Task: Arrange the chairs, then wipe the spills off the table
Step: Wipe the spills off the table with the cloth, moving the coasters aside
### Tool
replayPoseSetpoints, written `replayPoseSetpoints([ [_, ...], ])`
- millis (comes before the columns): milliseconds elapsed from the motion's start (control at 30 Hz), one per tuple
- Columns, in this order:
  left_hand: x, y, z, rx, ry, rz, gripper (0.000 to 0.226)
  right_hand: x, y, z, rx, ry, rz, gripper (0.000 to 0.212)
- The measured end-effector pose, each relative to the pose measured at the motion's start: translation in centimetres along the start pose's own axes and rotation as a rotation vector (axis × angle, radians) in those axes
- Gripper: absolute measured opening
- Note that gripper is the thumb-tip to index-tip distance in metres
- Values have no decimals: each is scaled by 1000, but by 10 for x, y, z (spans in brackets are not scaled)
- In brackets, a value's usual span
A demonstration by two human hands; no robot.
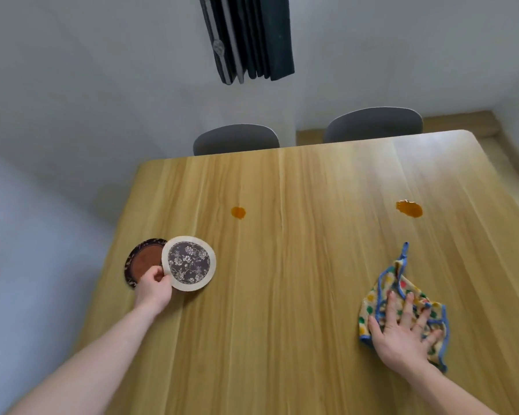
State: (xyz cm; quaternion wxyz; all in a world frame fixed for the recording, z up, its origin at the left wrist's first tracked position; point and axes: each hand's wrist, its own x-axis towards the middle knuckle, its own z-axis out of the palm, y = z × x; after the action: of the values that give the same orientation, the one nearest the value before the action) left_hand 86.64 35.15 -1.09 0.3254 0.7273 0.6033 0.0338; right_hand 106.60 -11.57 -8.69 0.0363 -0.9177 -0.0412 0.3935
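On the light wooden table with the rounded far corner [312, 295], two amber puddles are sitting well apart: a small round orange spill [238, 212] left of centre and a larger, ragged orange spill [409, 208] toward the right edge. Both are lying on bare wood with nothing covering them.

Nearer the person, the right hand [402, 330] is lying flat with its fingers spread, pressing down on a crumpled cream cloth with coloured dots and blue edging [399, 295]. One corner of that cloth is trailing up toward the larger spill but is stopping short of it, so cloth and spill are lying apart.

Over on the left side, the left hand [154, 287] is pinching the rim of a round cream coaster with a dark floral centre [188, 262] between thumb and fingers. This coaster is overlapping a second round dark coaster with a brown middle [144, 262], which is lying flat at the table's left edge; whether the floral one is lifted or only tilted against it is hard to tell from this angle. Both coasters are sitting near the small spill, between it and the person.

Behind the far edge, two grey chair backs are showing, the left grey chair [235, 139] and the right grey chair [373, 124], both tucked close against the table. Above them, a dark folded curtain [246, 37] is hanging on the pale wall.
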Motion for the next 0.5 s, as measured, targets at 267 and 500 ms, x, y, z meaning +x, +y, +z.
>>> replayPoseSetpoints([
  [267,104,-70,-34,-30,79,-175,14,-22,-99,56,7,89,-60,80],
  [500,116,-58,-30,132,32,-214,38,-67,-211,114,-56,125,-318,78],
])
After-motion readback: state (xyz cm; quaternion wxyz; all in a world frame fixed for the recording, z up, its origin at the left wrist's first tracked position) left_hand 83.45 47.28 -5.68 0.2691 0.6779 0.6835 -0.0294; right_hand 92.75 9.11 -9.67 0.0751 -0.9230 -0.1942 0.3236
